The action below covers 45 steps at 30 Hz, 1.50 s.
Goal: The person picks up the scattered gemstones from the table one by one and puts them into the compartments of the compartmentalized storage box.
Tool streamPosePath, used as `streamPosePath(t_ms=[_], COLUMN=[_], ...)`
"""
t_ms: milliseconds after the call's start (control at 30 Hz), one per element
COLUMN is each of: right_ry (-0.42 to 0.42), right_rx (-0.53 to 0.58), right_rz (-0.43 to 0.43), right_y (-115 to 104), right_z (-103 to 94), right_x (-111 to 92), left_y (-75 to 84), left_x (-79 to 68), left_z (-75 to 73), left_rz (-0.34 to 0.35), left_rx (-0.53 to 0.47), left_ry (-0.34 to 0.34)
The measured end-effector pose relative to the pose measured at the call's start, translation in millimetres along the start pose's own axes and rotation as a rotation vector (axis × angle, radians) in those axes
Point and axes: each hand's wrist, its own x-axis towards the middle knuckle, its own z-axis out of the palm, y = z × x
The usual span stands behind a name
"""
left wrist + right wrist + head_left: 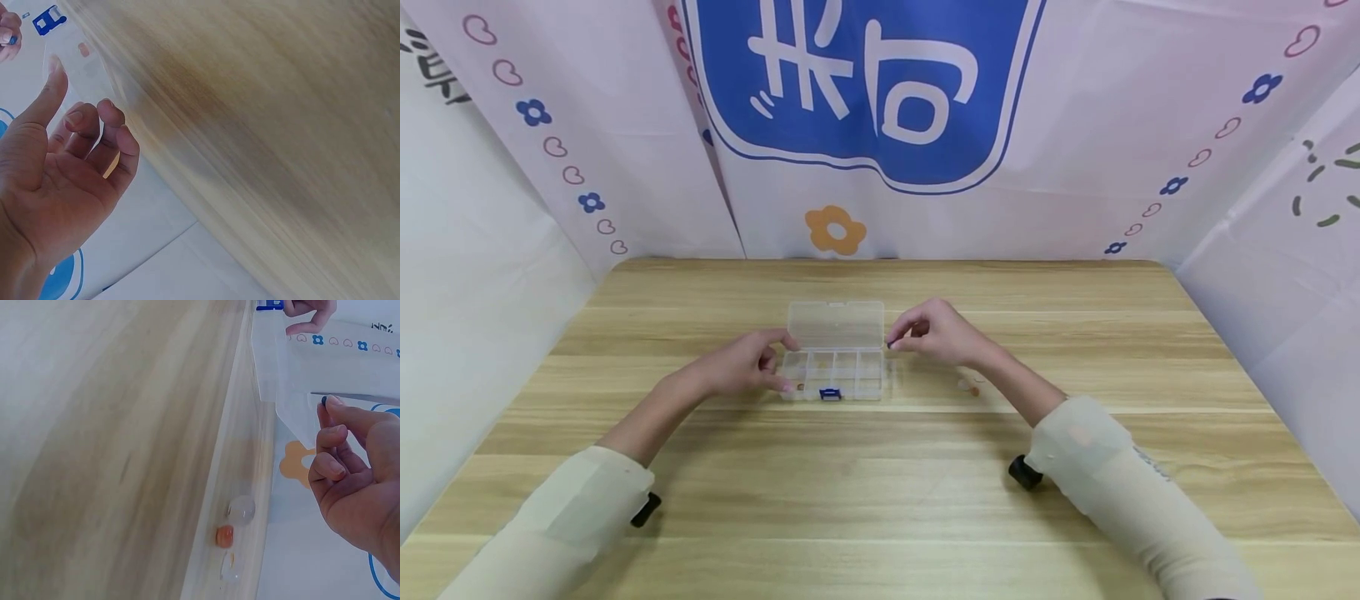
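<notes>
A clear plastic compartment box (868, 393) lies on the table with its lid (837, 325) raised at the back and a blue latch (830, 393) at the front. My left hand (748, 362) holds the box at its left end, thumb at the front corner and a finger near the hinge. A small reddish-orange bead (801, 387) is in the leftmost front part. My right hand (942, 333) pinches a small dark blue bead (324, 400) between thumb and fingertip, just right of the box near the hinge line.
Right of the box, by my right forearm, lie an orange bead (225, 537), a round whitish clear bead (241, 510) and another clear piece (230, 569). Behind the wooden table (880, 500) hangs a white printed cloth (1075, 100).
</notes>
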Motion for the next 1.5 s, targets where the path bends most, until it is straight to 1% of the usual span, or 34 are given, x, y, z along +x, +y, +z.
streamPosePath(t_ms=[467,967,1200,1500], right_ry=[-0.040,-0.086,-0.099,-0.119], right_rx=[0.043,0.031,0.034,0.055], right_rz=[-0.031,-0.034,-0.015,-0.042], right_y=[-5.2,-8.9,-11.2,-16.6], right_z=[11.8,25.7,34.6,46.3], right_x=[10.5,21.8,26.5,35.5], left_y=[1.9,0.4,-0.6,-1.4], left_x=[-0.8,-0.8,0.4,1.1], left_z=[0.0,-0.4,0.2,-0.5], left_rz=[-0.006,0.008,0.005,0.012], left_rx=[-0.013,-0.002,0.005,0.010], left_ry=[-0.005,0.002,0.004,0.012])
